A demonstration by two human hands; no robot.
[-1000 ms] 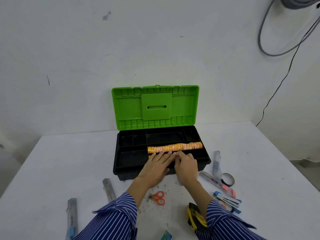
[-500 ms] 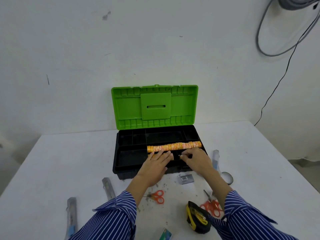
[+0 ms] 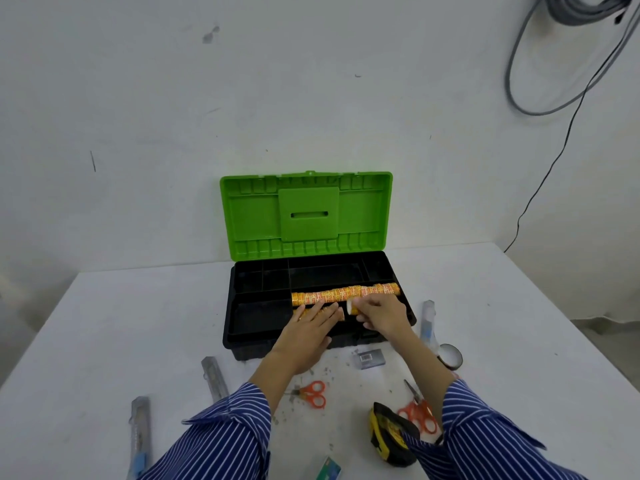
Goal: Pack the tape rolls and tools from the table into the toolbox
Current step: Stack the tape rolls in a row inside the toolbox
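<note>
Head view: right hand (image 3: 381,313) pinches a small white-ended tape roll (image 3: 350,306) inside the open black toolbox (image 3: 242,336) with its green lid. It sits just in front of the long orange tape-roll row (image 3: 343,294) lying left-right; left hand (image 3: 308,327) rests flat, fingers straight, on a second row beside it

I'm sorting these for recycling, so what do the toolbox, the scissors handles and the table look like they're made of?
The toolbox looks like moulded plastic: matte black base with dividers, and a glossier green lid with moulded ribs. The scissors handles look like smooth orange plastic; the blades are too small to judge. The table has a flat, matte white surface, possibly laminate or painted board; I cannot tell which.
</note>
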